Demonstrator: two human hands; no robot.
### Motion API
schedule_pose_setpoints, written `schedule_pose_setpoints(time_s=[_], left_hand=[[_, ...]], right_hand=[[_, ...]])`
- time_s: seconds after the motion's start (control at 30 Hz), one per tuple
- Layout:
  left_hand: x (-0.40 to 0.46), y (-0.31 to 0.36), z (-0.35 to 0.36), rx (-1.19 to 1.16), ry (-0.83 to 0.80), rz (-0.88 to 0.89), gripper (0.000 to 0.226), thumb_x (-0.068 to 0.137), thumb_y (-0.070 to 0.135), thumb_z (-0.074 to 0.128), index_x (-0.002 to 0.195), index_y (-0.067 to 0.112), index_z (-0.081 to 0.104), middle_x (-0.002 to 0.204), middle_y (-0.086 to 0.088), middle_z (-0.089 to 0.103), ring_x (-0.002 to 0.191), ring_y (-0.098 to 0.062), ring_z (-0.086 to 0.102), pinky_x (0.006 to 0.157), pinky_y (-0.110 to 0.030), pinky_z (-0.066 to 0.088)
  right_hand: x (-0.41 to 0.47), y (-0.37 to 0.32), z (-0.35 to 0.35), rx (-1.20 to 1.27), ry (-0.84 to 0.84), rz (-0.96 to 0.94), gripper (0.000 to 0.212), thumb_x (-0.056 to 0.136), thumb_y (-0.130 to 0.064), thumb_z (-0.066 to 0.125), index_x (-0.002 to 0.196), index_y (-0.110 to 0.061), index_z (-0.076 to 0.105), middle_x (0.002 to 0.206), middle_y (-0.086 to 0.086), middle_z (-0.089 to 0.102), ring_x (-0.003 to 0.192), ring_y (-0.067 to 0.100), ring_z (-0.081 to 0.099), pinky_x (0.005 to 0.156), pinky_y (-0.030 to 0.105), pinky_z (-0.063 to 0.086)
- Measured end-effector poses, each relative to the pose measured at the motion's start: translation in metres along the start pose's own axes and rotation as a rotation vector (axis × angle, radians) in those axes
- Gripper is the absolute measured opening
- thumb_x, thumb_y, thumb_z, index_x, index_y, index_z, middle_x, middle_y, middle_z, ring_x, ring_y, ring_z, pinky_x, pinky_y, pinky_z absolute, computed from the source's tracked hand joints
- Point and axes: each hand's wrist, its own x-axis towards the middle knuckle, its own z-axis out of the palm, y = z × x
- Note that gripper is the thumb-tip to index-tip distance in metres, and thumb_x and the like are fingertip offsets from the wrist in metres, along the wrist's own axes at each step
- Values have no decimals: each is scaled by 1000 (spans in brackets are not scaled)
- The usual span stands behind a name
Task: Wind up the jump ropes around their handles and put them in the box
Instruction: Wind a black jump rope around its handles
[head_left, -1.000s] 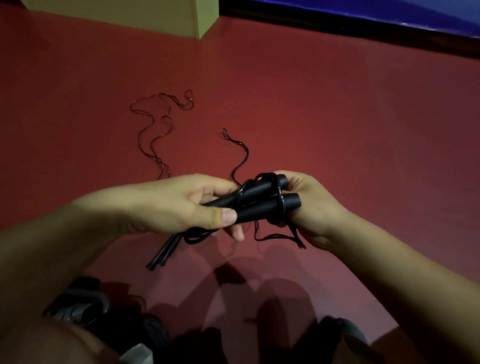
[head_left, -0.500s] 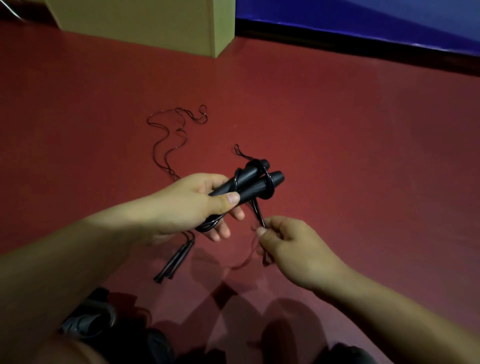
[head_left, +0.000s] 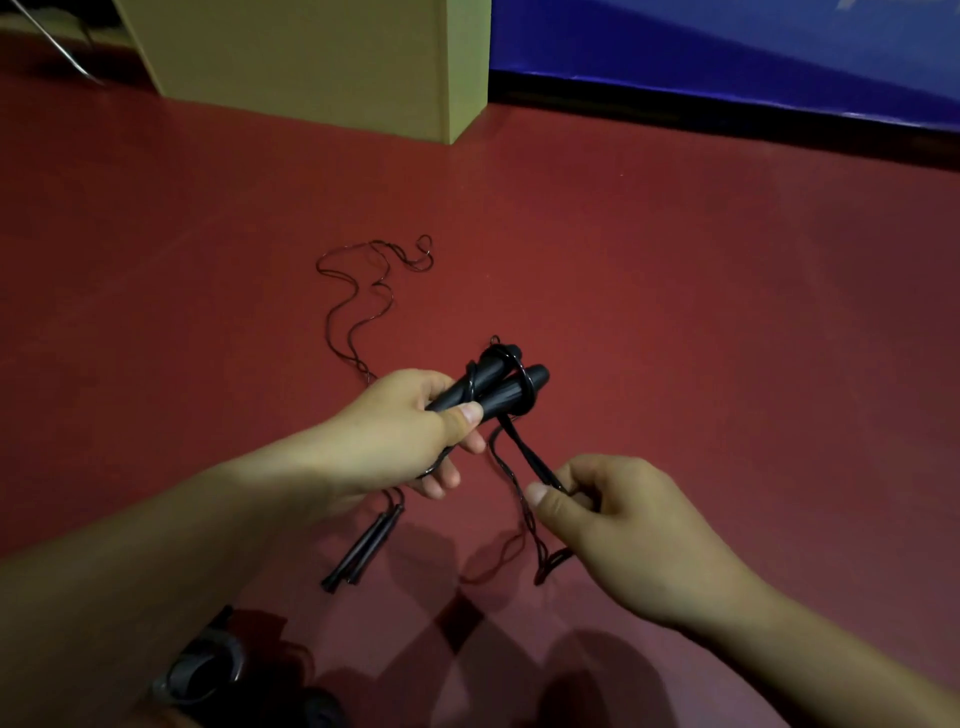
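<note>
My left hand (head_left: 415, 423) grips two black jump rope handles (head_left: 491, 387) held side by side, pointing up and right, with a few turns of thin black cord looped around their far ends. My right hand (head_left: 613, 525) pinches the doubled black cord (head_left: 524, 449) that runs taut from the handles down to my fingers; its loose end trails to the floor below. A second jump rope lies on the red floor: its handles (head_left: 363, 548) sit under my left wrist and its cord (head_left: 358, 291) snakes away. The cardboard box (head_left: 332, 57) stands at the top.
A blue wall with a black skirting (head_left: 727, 104) runs along the top right. Dark shoes (head_left: 208, 670) show at the bottom left. A metal leg (head_left: 52, 41) shows at the top left corner. Red floor (head_left: 701, 312) stretches to the right.
My right hand came off the handle ends and moved down and right, drawing the cord taut. The view tilted up, showing more of the box.
</note>
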Motion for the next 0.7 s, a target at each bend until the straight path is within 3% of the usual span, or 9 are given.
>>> schedule_pose_setpoints(time_s=[0.17,0.27,0.37,0.5,0.7], left_hand=[[5,-4,-2,93,73,-5,12,101,23,52,108,21,61,91,3,74,54,-9,62,48,-25,47],[6,-5,-4,171,79,-6,11,100,28,53,107,25,61,86,9,75,52,-6,59,48,-23,41],[5,-5,-3,259,22,-10,10,100,33,53,103,28,61,84,13,74,52,-4,58,54,-26,45],[1,-5,1,387,-80,17,8,98,33,55,96,28,60,84,10,74,49,-5,59,56,-26,49],[-5,1,8,506,-226,78,5,97,30,58,94,26,59,81,6,73,51,-4,59,52,-20,46]], right_hand=[[-5,-6,-5,-1,-29,-71,20,93,-36,58,79,-23,63,56,-11,54,51,4,46,50,18,36],[-6,-7,-10,31,-6,-79,18,95,-32,57,85,-18,65,65,-1,62,52,6,56,49,17,43],[-6,-5,-15,40,11,-56,25,95,-29,57,77,-13,61,53,-8,49,45,4,46,45,12,37],[-2,1,-16,-21,75,-77,30,93,-34,57,72,-13,58,60,1,53,51,5,41,50,25,35],[0,-2,-20,-56,119,-108,26,91,-33,58,65,-33,60,56,-16,56,52,4,48,51,17,36]])
